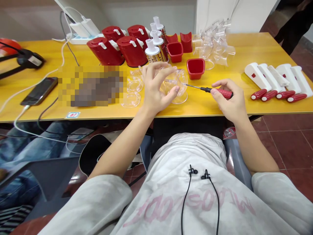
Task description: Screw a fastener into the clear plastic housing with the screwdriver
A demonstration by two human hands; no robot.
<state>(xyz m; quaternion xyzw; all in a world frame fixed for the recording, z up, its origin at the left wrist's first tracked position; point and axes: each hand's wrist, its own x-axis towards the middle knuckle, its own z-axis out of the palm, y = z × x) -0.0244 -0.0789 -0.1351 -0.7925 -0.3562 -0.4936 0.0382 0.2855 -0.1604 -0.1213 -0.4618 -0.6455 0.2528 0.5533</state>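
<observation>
My right hand (231,99) grips a screwdriver (223,93) by its red and black handle. The metal shaft points left, and its tip meets a clear plastic housing (181,78) lying on the table. My left hand (157,86) curves over that housing from the left, thumb and fingers around it, and partly hides it. Clear plastic rings (131,100) rest just left of my left hand. Beyond the screwdriver stands a small red square cup (195,68).
Red drums (133,52), perforated metal cylinders (153,54) and clear plastic parts (223,54) stand along the back. White handles with red grips (261,78) lie at right. At left are a phone (40,91), cables and a power strip (83,39). A person sits at far left.
</observation>
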